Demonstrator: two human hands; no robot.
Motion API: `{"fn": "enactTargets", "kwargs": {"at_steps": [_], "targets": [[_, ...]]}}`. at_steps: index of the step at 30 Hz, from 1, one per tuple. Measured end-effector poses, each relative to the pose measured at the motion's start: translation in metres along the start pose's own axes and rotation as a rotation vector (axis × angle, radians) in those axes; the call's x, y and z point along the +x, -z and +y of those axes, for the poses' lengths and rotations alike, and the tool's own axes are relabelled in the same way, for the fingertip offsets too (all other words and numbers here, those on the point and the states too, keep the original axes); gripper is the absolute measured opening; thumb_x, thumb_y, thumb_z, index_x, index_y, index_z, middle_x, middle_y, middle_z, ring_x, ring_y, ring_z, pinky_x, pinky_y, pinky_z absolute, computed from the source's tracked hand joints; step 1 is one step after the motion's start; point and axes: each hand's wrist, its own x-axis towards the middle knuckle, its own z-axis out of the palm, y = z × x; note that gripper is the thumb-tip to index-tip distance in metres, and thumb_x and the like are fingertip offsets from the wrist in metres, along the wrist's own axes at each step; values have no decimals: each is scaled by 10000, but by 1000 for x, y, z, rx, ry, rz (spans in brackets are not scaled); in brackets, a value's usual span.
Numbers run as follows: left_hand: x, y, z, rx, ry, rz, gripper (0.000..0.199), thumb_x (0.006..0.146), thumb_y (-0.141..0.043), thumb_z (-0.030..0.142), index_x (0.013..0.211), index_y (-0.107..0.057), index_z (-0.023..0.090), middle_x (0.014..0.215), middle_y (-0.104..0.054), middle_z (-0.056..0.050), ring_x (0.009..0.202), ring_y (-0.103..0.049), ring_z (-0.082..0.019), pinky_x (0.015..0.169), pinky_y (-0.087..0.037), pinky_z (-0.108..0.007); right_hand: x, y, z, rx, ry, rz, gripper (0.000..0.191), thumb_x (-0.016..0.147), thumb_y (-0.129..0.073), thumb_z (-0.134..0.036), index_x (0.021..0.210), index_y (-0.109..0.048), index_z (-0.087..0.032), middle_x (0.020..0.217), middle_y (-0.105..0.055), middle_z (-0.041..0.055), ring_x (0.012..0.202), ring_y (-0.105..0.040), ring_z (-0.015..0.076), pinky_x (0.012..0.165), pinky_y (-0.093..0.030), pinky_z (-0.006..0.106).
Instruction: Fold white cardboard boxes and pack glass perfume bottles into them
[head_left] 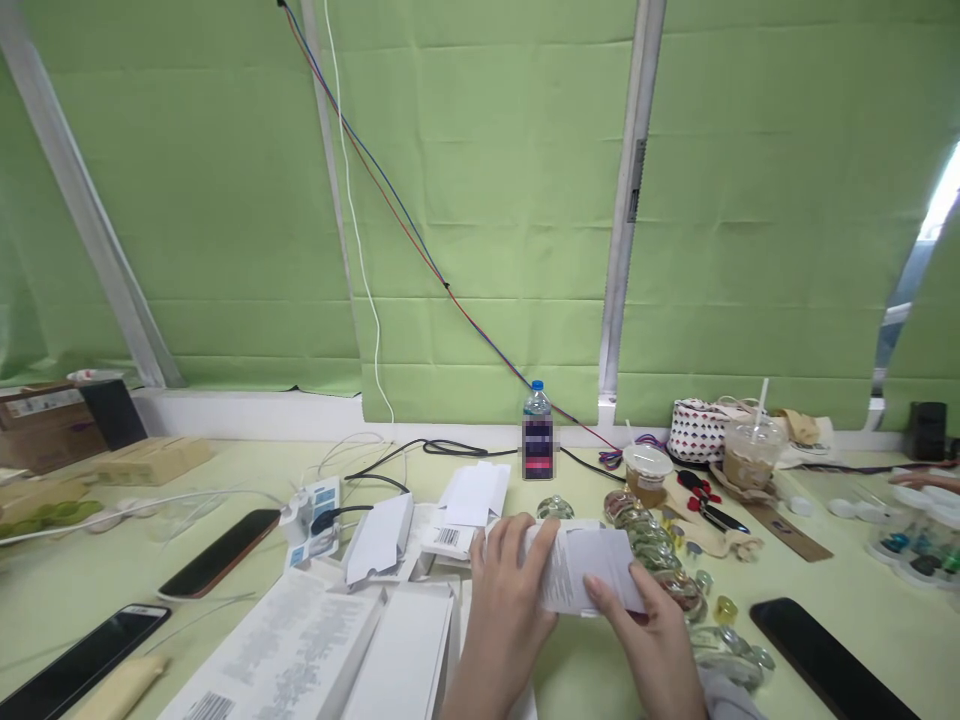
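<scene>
A small white printed carton (pixel 574 570) is held up between both hands, near the middle of the table's front. My left hand (pixel 510 600) closes on its left end, fingers over the top. My right hand (pixel 652 630) pinches its lower right corner between thumb and fingers. Fine print shows on the carton's left part; a plain pale flap covers its right part. Just left of my hands lie several white cardboard boxes, among them a large printed box (pixel 292 640) and a plain white one (pixel 405 645). A smaller carton with a barcode (pixel 450 540) lies behind.
Glass-like lidded pieces (pixel 652 545) line the right side of my hands. A bottle (pixel 538 435) stands behind, with a power strip (pixel 311 520) to the left. Phones (pixel 829 655) lie on both sides. Drink cups (pixel 752 455) stand back right; another person's hand (pixel 926 480) shows far right.
</scene>
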Motion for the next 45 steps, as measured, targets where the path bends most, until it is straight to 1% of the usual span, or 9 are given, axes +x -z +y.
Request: {"fn": "enactTargets", "kwargs": {"at_steps": [7, 14, 18, 22, 28, 32, 36, 41, 45], "targets": [[1, 6, 7, -40, 36, 38, 822, 519, -525, -27, 1264, -477, 317, 1219, -521, -55, 1171, -454, -295, 985, -351, -468, -3, 6, -12, -42, -10, 75, 429, 661, -706, -555, 791, -640, -152, 741, -689, 35, 672, -625, 198, 604, -538, 239], [-3, 5, -12, 115, 108, -31, 795, 549, -470, -81, 1246, -500, 300, 1214, -522, -66, 1165, -444, -302, 919, -392, -467, 1, 7, 8, 366, -268, 128, 678, 581, -794, -468, 1121, -574, -123, 936, -725, 93, 858, -670, 260, 638, -579, 303], [-1, 11, -24, 70, 258, 79, 690, 604, -522, -8, 1229, -507, 284, 1193, -514, -79, 1134, -452, -309, 882, -419, -455, 5, 24, 2, 227, -250, 241, 599, 573, -790, -469, 1042, -620, -138, 898, -738, 82, 799, -680, 247, 659, -573, 300], [3, 19, -28, -250, 375, 183, 692, 621, -601, 89, 1265, -453, 296, 1205, -495, -61, 1133, -457, -287, 919, -425, -453, 5, 31, 2, -9, -155, 229, 490, 622, -728, -540, 919, -640, -160, 881, -741, 77, 813, -675, 265, 686, -554, 305], [1, 29, -21, -914, 637, 270, 734, 585, -768, 280, 1257, -470, 282, 1241, -568, -78, 1148, -517, -309, 919, -449, -438, 11, 39, 48, -515, 52, 159, 417, 717, -593, -591, 840, -649, -196, 800, -747, 93, 777, -677, 299, 637, -516, 344], [1, 35, -18, -1658, 859, 263, 684, 658, -772, 368, 1269, -482, 267, 1131, -668, -76, 1052, -615, -277, 843, -506, -354, 14, 29, 53, -934, 348, -67, 264, 875, -435, -396, 921, -634, -228, 904, -741, 85, 745, -690, 258, 618, -487, 322], [6, 36, -21, -2058, 1029, 168, 479, 814, -630, 439, 1219, -541, 198, 1059, -703, -118, 957, -668, -268, 766, -544, -371, 9, -2, 37, -1237, 429, -195, 227, 847, -464, -194, 1025, -581, -275, 953, -727, 29, 643, -688, 229, 502, -404, 286], [11, 32, -25, -2205, 1127, 129, 417, 821, -617, 451, 1137, -585, 181, 957, -723, -98, 902, -687, -255, 723, -559, -353, 5, -9, 34, -1202, 482, -139, 407, 810, -562, -207, 1213, -508, -239, 989, -718, 71, 762, -700, 270, 527, -467, 313], [12, 31, -20, -2184, 1116, 186, 401, 815, -616, 455, 1103, -617, 176, 941, -726, -98, 871, -692, -249, 713, -555, -338, -6, 1, 24, -756, 649, -30, 395, 815, -607, -450, 1135, -570, -223, 1098, -680, 115, 1005, -635, 320, 792, -518, 413]]}}
